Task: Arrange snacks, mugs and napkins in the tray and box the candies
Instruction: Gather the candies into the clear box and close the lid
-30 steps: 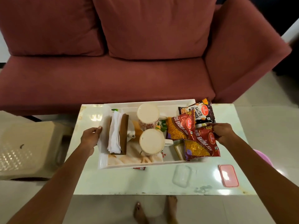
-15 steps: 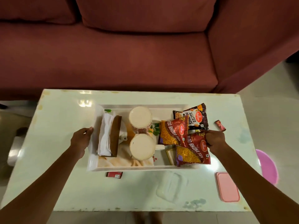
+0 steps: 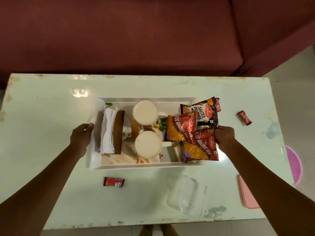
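Note:
A white tray (image 3: pixel 136 165) sits in the middle of the table. It holds white napkins (image 3: pixel 107 133) in a brown wooden holder, two white mugs (image 3: pixel 145 112) (image 3: pixel 148 144) and three snack packets: salted peanuts (image 3: pixel 202 113) and two red bhujia packets (image 3: pixel 179 128) (image 3: pixel 199 149). My left hand (image 3: pixel 81 135) grips the tray's left rim. My right hand (image 3: pixel 224 135) holds the tray's right end, over the packets. Two red wrapped candies lie loose on the table, one (image 3: pixel 113 181) in front of the tray and one (image 3: pixel 244 117) to its right. A clear plastic box (image 3: pixel 187 195) stands front right.
A pink lid (image 3: pixel 247 193) lies at the table's (image 3: pixel 51 167) right front edge. A maroon sofa (image 3: pixel 136 40) runs along the far side. A pink round object (image 3: pixel 294 164) is on the floor to the right. My bare feet show below the front edge.
The view has come closer and tilted down onto the table. The tray, held in both hands, has come down onto the table's middle. Both loose candies are now in view.

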